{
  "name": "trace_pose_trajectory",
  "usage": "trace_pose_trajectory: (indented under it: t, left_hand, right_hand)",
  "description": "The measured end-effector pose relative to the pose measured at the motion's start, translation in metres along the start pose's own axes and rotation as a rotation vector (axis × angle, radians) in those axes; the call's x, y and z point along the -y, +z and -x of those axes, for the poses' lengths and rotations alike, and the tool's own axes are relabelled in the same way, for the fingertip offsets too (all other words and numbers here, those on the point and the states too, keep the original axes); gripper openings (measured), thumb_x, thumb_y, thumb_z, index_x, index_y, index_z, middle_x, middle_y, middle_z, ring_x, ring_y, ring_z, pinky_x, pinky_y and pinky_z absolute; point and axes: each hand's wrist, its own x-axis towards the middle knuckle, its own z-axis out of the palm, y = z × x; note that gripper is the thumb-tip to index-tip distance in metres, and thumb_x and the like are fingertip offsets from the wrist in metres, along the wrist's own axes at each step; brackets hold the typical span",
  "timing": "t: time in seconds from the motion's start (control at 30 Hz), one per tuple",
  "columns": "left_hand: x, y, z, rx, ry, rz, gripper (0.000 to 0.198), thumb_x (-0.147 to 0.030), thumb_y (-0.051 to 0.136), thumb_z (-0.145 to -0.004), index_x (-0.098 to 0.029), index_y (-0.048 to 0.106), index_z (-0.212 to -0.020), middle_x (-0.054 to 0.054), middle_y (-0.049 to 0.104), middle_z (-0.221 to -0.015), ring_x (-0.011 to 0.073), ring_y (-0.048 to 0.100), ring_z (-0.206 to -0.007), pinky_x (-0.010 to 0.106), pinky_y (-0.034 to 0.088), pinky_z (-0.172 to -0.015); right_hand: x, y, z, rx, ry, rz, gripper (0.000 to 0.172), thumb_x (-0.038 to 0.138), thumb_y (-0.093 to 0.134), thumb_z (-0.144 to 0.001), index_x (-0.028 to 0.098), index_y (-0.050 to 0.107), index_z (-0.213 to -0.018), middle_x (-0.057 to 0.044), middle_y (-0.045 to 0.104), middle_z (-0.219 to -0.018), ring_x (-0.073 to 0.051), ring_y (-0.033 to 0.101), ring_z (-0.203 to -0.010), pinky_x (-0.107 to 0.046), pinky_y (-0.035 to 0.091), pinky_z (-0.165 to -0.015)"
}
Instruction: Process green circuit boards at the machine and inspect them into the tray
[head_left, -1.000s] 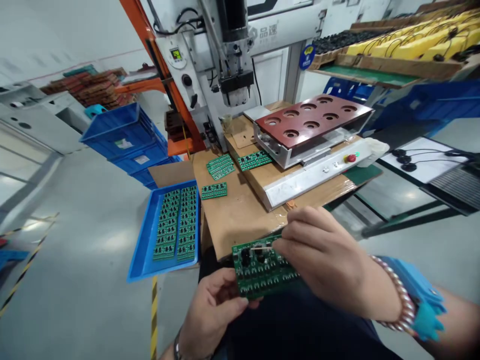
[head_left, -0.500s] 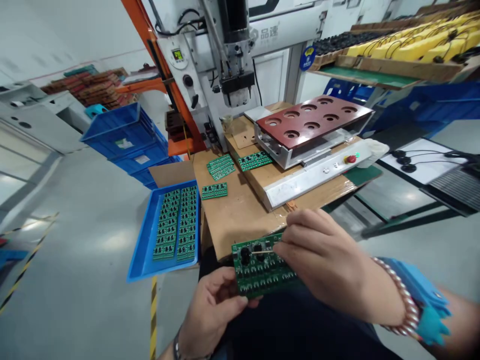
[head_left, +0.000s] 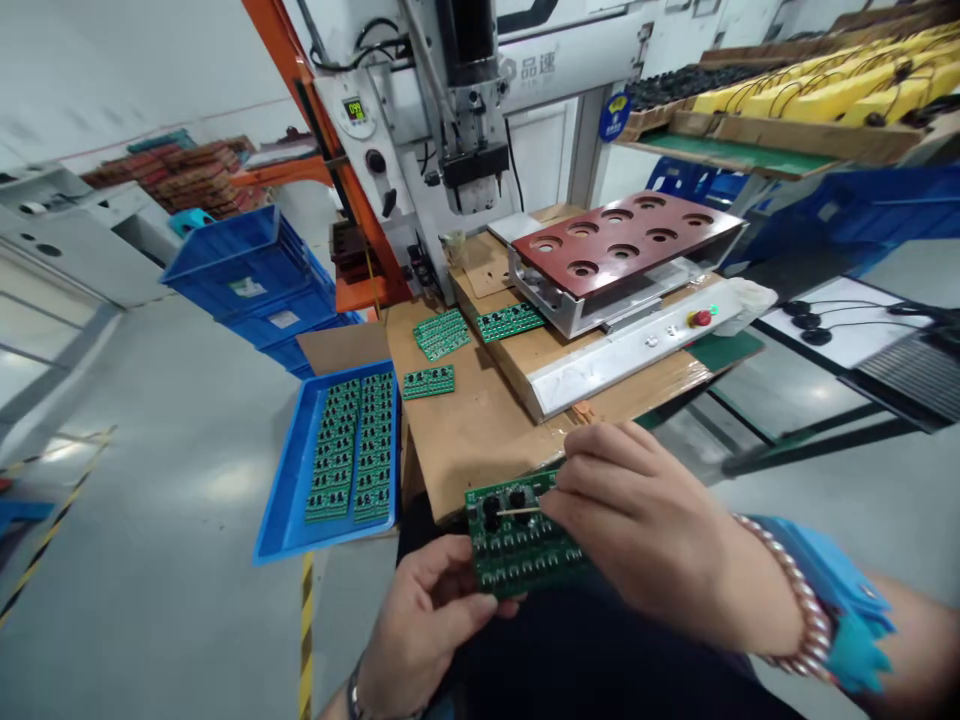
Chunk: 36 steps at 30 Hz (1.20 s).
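Observation:
A green circuit board with black round components is held over my lap, tilted toward me. My left hand grips its near left corner, thumb on top and fingers beneath. Between the thumb and fingers of my right hand is a thin pale stick, which looks like a toothpick. Its tip is at the black component at the board's left end. My right hand hides the right part of the board, and the stick's other end is inside my fingers.
On the brown bench lie more circuit boards. A blue tray at the left holds rows of boards. Beyond stands a machine with a red fixture plate and a white control bar. Blue crates are stacked at the far left.
My right hand and the stick have shifted slightly left along the board, the tip staying near the left black component. My left hand and the board are almost still.

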Motion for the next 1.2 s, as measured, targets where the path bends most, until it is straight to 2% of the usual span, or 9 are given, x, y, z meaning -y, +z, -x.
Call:
trace_pose_trajectory:
  t: [0.53,0.87,1.2]
  left_hand:
    - [-0.0003,-0.0016,0.0003,0.036,0.008,0.0,0.02,-0.019,0.077,-0.062,-0.018,0.074,-0.081,0.003,0.074,-0.07,0.0157,0.065,-0.063,0.023,0.05,-0.06]
    - [-0.002,0.0038,0.002,-0.024,0.007,0.021,0.021,-0.019,0.079,-0.06,-0.018,0.073,-0.08,0.003,0.074,-0.07,0.0151,0.065,-0.061,0.022,0.05,-0.058]
    - [0.0002,-0.0014,0.0002,0.004,0.009,0.016,0.022,-0.017,0.076,-0.062,-0.017,0.073,-0.084,0.004,0.074,-0.072,0.0183,0.066,-0.066,0.025,0.052,-0.06]
  right_hand:
    - [0.0001,-0.0043,-0.0011,-0.05,0.013,-0.016,0.016,0.009,0.044,-0.084,0.014,0.059,-0.085,-0.006,0.054,-0.076,-0.019,0.043,-0.081,-0.034,0.032,-0.068]
    - [0.0017,-0.0009,0.0,-0.03,0.015,-0.016,0.015,0.01,0.045,-0.084,0.013,0.059,-0.089,-0.004,0.054,-0.077,-0.019,0.043,-0.085,-0.033,0.031,-0.068]
    - [0.0055,-0.0008,0.0023,-0.033,0.003,-0.004,0.013,0.01,0.047,-0.083,0.012,0.059,-0.088,-0.003,0.052,-0.075,-0.018,0.043,-0.084,-0.033,0.031,-0.07]
